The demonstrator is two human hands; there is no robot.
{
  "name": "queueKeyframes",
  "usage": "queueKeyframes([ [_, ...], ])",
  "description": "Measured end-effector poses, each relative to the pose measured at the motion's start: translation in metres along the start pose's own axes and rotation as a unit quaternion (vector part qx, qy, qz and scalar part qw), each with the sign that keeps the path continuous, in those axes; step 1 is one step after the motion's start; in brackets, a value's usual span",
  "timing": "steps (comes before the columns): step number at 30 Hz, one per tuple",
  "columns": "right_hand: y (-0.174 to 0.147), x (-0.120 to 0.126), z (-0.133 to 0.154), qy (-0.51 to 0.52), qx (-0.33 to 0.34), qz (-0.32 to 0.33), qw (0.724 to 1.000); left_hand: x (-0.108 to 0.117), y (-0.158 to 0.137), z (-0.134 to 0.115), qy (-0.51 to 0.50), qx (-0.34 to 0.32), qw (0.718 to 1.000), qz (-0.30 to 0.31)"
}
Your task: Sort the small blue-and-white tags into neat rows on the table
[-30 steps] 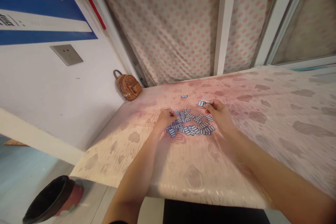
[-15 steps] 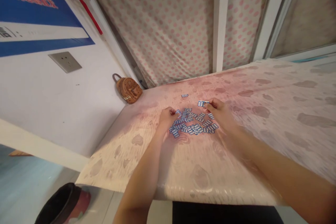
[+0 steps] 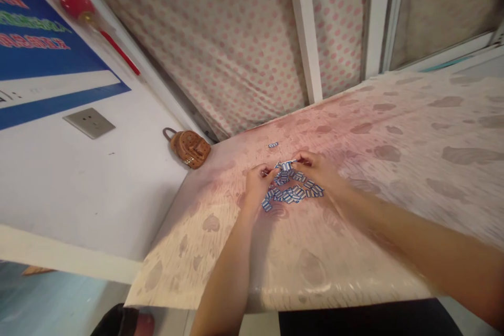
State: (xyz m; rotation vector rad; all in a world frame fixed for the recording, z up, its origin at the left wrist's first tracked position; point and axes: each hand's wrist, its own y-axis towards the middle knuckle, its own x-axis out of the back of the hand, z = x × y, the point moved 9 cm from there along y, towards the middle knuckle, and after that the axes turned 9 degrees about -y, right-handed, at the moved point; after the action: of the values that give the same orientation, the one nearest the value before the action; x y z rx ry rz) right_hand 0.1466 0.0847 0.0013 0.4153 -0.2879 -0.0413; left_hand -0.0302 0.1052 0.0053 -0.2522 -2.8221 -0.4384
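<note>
Your worktop [image 3: 299, 244] bore a loose pile of striped cards [image 3: 289, 195], most still unseparated.
Your left hand [image 3: 260, 181] curled at its far-left edge, grip unclear; your right hand [image 3: 318, 170], nearer the left than earlier, had fingers pinching one held card [image 3: 289, 166]; a lone card [image 3: 273, 145] lay beyond.

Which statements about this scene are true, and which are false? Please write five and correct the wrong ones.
1. The right hand holds a blue-and-white piece. True.
2. The brown bag is between the two hands. False: the bag is by the wall, to their left.
3. One small piece lies apart from the pile. True.
4. The left hand is far from the pile. False: it is right at the pile.
5. The curtain has green stripes. False: it has pink dots.
</note>
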Motion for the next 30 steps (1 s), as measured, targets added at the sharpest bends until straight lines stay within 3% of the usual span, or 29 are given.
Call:
queueKeyframes([
  [5, -0.003, -0.008, 0.013, -0.011, 0.021, 0.028, 0.999, -0.011, -0.004, -0.010, -0.014, -0.008, 1.000, 0.024],
  [11, 0.000, -0.002, -0.003, 0.013, 0.011, -0.008, 1.000, -0.020, -0.007, -0.004, -0.136, 0.041, 0.988, 0.053],
  [16, 0.002, -0.001, -0.010, -0.001, 0.006, -0.023, 1.000, -0.022, -0.008, 0.001, -0.203, 0.077, 0.976, 0.037],
  [30, -0.001, -0.001, -0.011, -0.024, 0.004, -0.029, 0.999, -0.024, -0.008, 0.000, -0.193, 0.061, 0.979, 0.033],
])
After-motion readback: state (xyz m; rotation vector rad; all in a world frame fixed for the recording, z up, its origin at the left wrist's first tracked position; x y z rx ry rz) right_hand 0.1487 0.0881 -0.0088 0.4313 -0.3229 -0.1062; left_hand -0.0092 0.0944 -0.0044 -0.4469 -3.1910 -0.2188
